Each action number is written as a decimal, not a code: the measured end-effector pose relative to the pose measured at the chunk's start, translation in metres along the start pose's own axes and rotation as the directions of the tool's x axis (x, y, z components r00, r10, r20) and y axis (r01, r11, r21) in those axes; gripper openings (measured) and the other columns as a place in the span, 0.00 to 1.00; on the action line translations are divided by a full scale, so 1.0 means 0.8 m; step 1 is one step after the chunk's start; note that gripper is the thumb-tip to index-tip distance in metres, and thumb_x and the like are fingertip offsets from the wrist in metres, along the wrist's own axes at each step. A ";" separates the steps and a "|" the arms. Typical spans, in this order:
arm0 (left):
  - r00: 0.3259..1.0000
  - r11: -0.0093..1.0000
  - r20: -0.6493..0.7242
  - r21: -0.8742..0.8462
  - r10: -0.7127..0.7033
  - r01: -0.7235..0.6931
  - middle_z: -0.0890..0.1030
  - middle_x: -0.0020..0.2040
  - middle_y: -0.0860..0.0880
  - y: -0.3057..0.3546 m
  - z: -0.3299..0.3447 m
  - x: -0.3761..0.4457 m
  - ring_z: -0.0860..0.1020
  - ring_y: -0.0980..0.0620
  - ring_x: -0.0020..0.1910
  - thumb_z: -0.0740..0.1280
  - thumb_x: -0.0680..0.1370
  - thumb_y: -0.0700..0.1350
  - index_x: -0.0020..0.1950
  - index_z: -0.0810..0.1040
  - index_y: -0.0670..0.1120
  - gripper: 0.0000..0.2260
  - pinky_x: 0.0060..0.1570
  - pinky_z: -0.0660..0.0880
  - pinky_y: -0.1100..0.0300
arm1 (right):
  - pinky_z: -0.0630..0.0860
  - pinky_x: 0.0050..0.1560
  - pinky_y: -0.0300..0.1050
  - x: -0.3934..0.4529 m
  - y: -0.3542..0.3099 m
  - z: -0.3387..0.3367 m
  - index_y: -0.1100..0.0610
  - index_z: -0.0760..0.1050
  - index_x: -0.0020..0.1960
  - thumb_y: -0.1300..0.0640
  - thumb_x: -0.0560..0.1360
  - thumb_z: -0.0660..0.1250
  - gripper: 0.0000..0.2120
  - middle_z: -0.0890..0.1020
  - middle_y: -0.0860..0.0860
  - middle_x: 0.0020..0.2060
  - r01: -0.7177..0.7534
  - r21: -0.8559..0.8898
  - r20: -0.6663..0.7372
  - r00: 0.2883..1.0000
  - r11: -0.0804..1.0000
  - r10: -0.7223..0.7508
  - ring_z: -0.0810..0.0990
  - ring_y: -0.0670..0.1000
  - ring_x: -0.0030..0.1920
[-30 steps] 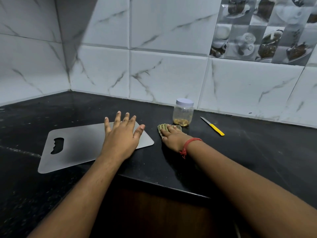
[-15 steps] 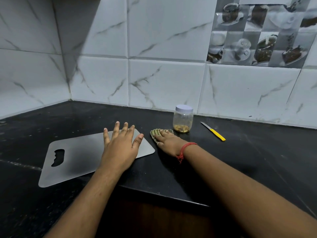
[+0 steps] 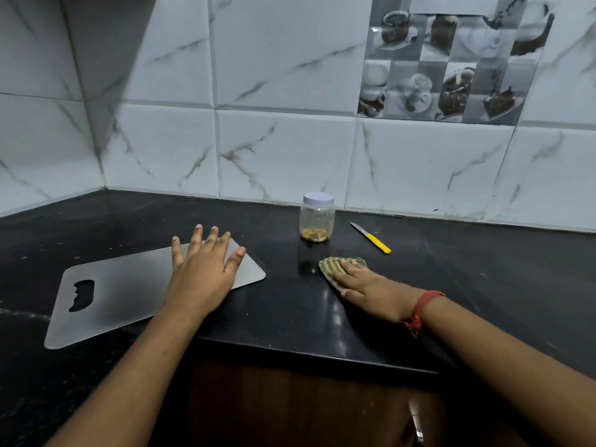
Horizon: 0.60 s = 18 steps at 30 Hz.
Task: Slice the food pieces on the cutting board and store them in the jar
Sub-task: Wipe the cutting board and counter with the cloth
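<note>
A bare steel cutting board (image 3: pixel 129 295) lies flat on the black counter at the left. My left hand (image 3: pixel 203 269) rests palm down on its right end, fingers spread, holding nothing. My right hand (image 3: pixel 371 287) presses flat on a striped green cloth (image 3: pixel 335 266) on the counter, right of the board. A clear jar (image 3: pixel 317 217) with a pale lid on stands behind the cloth, with brownish food pieces at its bottom. A yellow-handled knife (image 3: pixel 371 237) lies to the jar's right.
The black counter (image 3: pixel 483 285) meets white tiled walls (image 3: pixel 283 156) at the back and left, forming a corner. The counter's front edge runs just below my right hand, with a brown cabinet (image 3: pixel 290 408) underneath.
My right hand has slid the cloth to the right, away from the board and past the jar's front. My left hand stays flat on the board.
</note>
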<state>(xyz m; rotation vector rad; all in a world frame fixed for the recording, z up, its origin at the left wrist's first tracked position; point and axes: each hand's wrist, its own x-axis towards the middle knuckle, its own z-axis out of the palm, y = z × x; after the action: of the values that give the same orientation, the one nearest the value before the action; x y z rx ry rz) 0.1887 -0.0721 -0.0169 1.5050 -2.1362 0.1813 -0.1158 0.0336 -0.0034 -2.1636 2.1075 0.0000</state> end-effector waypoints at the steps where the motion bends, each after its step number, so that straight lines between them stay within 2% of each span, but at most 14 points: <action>1: 1.000 1.000 0.002 0.002 0.001 -0.001 0.57 0.81 0.50 0.000 -0.001 0.000 0.44 0.49 0.81 0.35 0.77 0.67 0.80 0.59 0.51 0.38 0.77 0.38 0.40 | 0.41 0.76 0.49 -0.012 0.008 0.001 0.48 0.44 0.79 0.46 0.83 0.49 0.27 0.43 0.53 0.78 -0.010 0.000 -0.003 1.000 1.000 0.010 0.39 0.53 0.77; 4: 1.000 1.000 0.014 0.023 0.006 -0.006 0.57 0.81 0.50 0.000 -0.002 -0.002 0.45 0.49 0.81 0.35 0.77 0.67 0.80 0.59 0.51 0.37 0.77 0.38 0.40 | 0.42 0.76 0.49 -0.051 0.024 0.004 0.49 0.44 0.79 0.45 0.83 0.48 0.27 0.42 0.54 0.78 -0.088 -0.044 -0.035 0.996 0.995 0.087 0.40 0.53 0.77; 7: 1.000 0.998 0.021 0.056 0.014 -0.015 0.58 0.81 0.50 0.002 -0.003 -0.002 0.45 0.49 0.81 0.35 0.77 0.67 0.80 0.60 0.51 0.38 0.76 0.38 0.40 | 0.45 0.76 0.52 -0.083 0.028 0.005 0.46 0.43 0.79 0.45 0.83 0.48 0.27 0.42 0.50 0.78 -0.033 -0.029 -0.018 0.999 0.999 0.033 0.40 0.51 0.77; 10: 0.997 0.991 0.039 0.117 0.062 -0.067 0.58 0.81 0.50 0.007 -0.006 -0.001 0.46 0.49 0.81 0.35 0.76 0.67 0.80 0.60 0.50 0.39 0.76 0.37 0.39 | 0.45 0.75 0.49 -0.108 0.034 0.007 0.47 0.44 0.79 0.45 0.83 0.47 0.26 0.44 0.51 0.78 -0.147 -0.075 -0.101 0.985 0.986 0.139 0.43 0.51 0.77; 13: 0.991 0.978 0.049 0.159 0.126 -0.132 0.58 0.81 0.50 0.022 -0.008 0.000 0.46 0.49 0.81 0.35 0.76 0.67 0.80 0.60 0.51 0.38 0.76 0.37 0.39 | 0.43 0.75 0.48 -0.128 0.026 0.016 0.47 0.43 0.79 0.45 0.83 0.46 0.27 0.42 0.50 0.78 -0.064 -0.095 -0.089 0.995 0.993 0.055 0.41 0.50 0.77; 15: 0.987 0.978 0.053 0.136 0.152 -0.158 0.58 0.81 0.50 0.043 -0.010 0.004 0.46 0.49 0.81 0.37 0.78 0.67 0.80 0.59 0.51 0.37 0.76 0.38 0.38 | 0.44 0.75 0.49 -0.137 0.033 0.016 0.45 0.43 0.79 0.44 0.83 0.46 0.26 0.42 0.48 0.78 -0.059 -0.060 -0.072 0.996 0.996 0.054 0.40 0.48 0.77; 18: 0.977 0.975 0.041 0.068 0.208 -0.211 0.58 0.81 0.50 0.090 -0.014 0.008 0.46 0.49 0.81 0.42 0.80 0.65 0.81 0.58 0.51 0.32 0.76 0.37 0.38 | 0.45 0.76 0.49 -0.146 0.043 0.018 0.46 0.44 0.78 0.45 0.82 0.47 0.26 0.44 0.50 0.78 -0.164 -0.075 -0.150 0.977 0.984 0.152 0.43 0.50 0.77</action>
<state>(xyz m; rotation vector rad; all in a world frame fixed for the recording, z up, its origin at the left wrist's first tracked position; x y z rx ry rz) 0.1253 -0.0457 0.0092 1.3272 -2.3370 0.3129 -0.1523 0.1500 -0.0109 -2.0938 2.3977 -0.0513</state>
